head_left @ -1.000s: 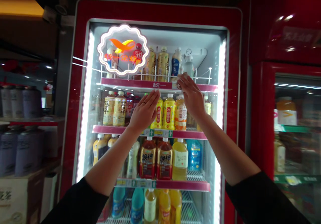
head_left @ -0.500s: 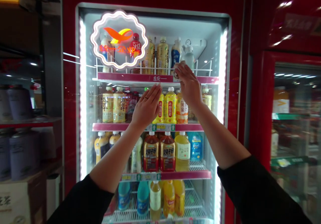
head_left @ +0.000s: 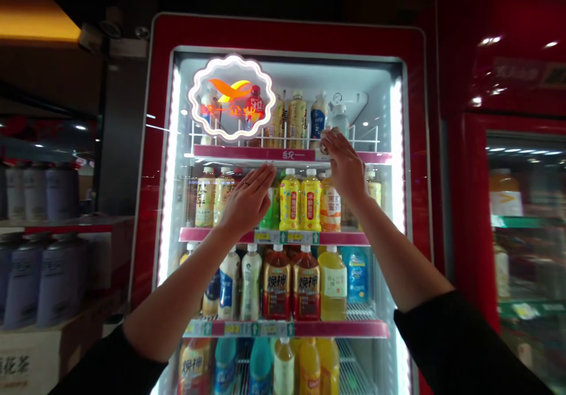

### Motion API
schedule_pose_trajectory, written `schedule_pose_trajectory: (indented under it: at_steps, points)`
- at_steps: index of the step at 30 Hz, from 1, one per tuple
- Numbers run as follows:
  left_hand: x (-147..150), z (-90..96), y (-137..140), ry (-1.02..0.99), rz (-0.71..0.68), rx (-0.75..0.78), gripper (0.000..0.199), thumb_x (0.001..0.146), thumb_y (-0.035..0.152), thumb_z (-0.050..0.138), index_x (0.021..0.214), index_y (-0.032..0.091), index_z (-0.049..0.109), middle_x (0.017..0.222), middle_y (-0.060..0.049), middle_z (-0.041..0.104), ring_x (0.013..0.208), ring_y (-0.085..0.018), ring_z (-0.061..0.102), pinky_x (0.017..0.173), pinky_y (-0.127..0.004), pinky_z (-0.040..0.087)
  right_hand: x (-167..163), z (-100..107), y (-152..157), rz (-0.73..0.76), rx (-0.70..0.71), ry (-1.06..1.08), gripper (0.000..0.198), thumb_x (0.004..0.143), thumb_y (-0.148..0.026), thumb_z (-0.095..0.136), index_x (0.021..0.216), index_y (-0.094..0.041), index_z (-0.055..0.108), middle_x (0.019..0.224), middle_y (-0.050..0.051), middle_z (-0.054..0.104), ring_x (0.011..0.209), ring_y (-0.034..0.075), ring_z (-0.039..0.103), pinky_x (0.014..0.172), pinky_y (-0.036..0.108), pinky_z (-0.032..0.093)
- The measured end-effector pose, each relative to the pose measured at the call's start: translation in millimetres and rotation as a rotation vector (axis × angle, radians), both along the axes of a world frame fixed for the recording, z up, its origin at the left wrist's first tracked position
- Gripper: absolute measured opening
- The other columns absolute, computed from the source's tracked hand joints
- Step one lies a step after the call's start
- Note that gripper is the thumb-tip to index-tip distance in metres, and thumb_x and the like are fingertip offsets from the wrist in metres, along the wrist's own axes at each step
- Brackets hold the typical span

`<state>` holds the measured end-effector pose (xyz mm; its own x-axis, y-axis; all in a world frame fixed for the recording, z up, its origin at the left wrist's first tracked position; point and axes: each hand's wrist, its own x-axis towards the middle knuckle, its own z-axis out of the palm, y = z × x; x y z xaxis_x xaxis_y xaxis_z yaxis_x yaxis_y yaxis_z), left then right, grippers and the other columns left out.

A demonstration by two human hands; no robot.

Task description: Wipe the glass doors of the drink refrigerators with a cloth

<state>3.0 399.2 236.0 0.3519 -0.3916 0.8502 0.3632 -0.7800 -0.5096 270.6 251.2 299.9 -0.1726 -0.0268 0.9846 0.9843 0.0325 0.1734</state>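
Note:
My left hand [head_left: 248,199] is held up in front of the cooler's glass door, its fingers stretched out and lying flat, with a ring on one finger. Nothing is in it. Higher and to the right, my right hand [head_left: 347,168] presses a crumpled whitish cloth [head_left: 326,141] near the pink top shelf strip [head_left: 256,153]; its fingers are bent over the cloth, which is partly hidden. Behind the glass, yellow bottles [head_left: 289,200] stand between my two hands. A glowing scalloped sign [head_left: 232,138] is on the upper left of the door.
A red frame [head_left: 292,35] surrounds the lit cooler. Lower shelves hold dark red bottles [head_left: 277,283] and other drinks. On the left, purple canisters [head_left: 62,277] stand above a cardboard box [head_left: 29,354]. Another red cooler [head_left: 475,218] stands at the right.
The cooler sits lower and slightly further right in view. Against the shelves, my left hand has shifted left, uncovering a green bottle. My right hand keeps the cloth at about the same place.

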Motion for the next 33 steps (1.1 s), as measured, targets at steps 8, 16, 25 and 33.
schedule_pose_trajectory:
  at_steps: [8, 16, 25, 33]
  points:
    - [-1, -3.3, 15, -0.075, 0.043, 0.064, 0.076, 0.108, 0.009, 0.048, 0.18, 0.021, 0.027, 0.176, -0.01, 0.052, 0.165, -0.025, 0.049, 0.138, -0.05, 0.047, -19, -18, 1, -0.012, -0.109, -0.129, 0.068, 0.108, -0.007, 0.039, 0.164, -0.039, 0.06, 0.169, -0.009, 0.06, 0.166, 0.025, 0.046, 0.139, 0.053, 0.046]
    - [1, -7.2, 12, -0.087, 0.051, 0.034, 0.075, 0.108, 0.009, 0.047, 0.18, 0.02, 0.028, 0.177, -0.011, 0.051, 0.166, -0.025, 0.049, 0.138, -0.048, 0.045, -2, -10, -9, -0.034, -0.071, -0.077, 0.065, 0.107, -0.009, 0.045, 0.162, -0.039, 0.062, 0.167, -0.008, 0.062, 0.164, 0.028, 0.049, 0.138, 0.058, 0.047]
    - [-3, -7.6, 13, -0.015, 0.002, -0.021, 0.077, 0.108, 0.01, 0.047, 0.181, 0.022, 0.025, 0.179, -0.01, 0.049, 0.168, -0.025, 0.045, 0.14, -0.052, 0.043, -60, -29, 24, -0.018, -0.153, -0.142, 0.069, 0.109, -0.007, 0.039, 0.166, -0.043, 0.056, 0.171, -0.01, 0.057, 0.166, 0.024, 0.046, 0.138, 0.051, 0.048]
    - [-66, -2.9, 32, -0.055, 0.05, 0.052, 0.076, 0.107, 0.008, 0.047, 0.18, 0.022, 0.028, 0.178, -0.01, 0.048, 0.167, -0.025, 0.045, 0.14, -0.051, 0.043, -57, -13, 23, -0.004, -0.09, -0.067, 0.071, 0.104, -0.007, 0.041, 0.165, -0.039, 0.059, 0.169, -0.009, 0.06, 0.166, 0.027, 0.047, 0.138, 0.056, 0.047]
